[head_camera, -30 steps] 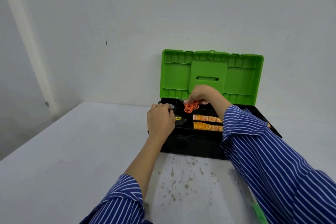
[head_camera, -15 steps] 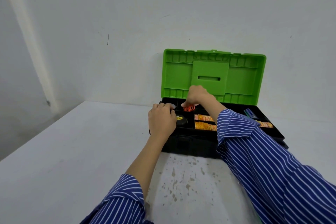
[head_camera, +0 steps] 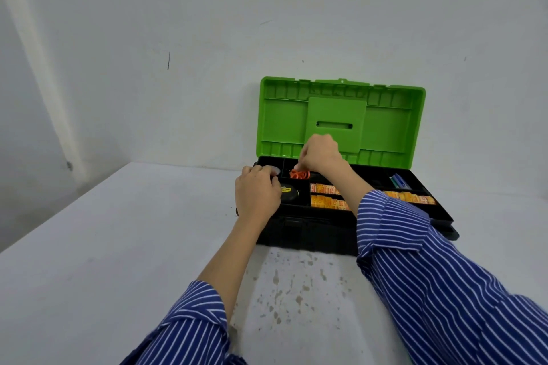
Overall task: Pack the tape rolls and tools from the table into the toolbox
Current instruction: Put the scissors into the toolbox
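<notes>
1. The toolbox (head_camera: 308,234) sits open on the white table (head_camera: 89,246), its green lid (head_camera: 284,118) standing upright against the wall (head_camera: 207,38).
2. A black tray (head_camera: 439,213) across the top of the box is split into compartments.
3. In a small compartment at the back left lie orange rings (head_camera: 299,175); my right hand (head_camera: 318,154) is curled above them, fingertips pinching at the pile.
4. In the front-left compartment sits a black tape measure (head_camera: 289,191) with a yellow label, partly under my left hand (head_camera: 256,194).
5. My left hand's fingers are curled over the tray's left end, touching something pale and round (head_camera: 274,170) at the corner; what that is, and whether I grip it, I cannot tell.
6. Two rows of orange-and-yellow packets (head_camera: 326,201) fill the long front compartments; more orange packets (head_camera: 415,197) show to the right of my striped sleeve (head_camera: 415,261).
7. A blue object (head_camera: 400,181) lies in a back-right compartment.
8. The table in front of the box is speckled with brown stains (head_camera: 296,284).
</notes>
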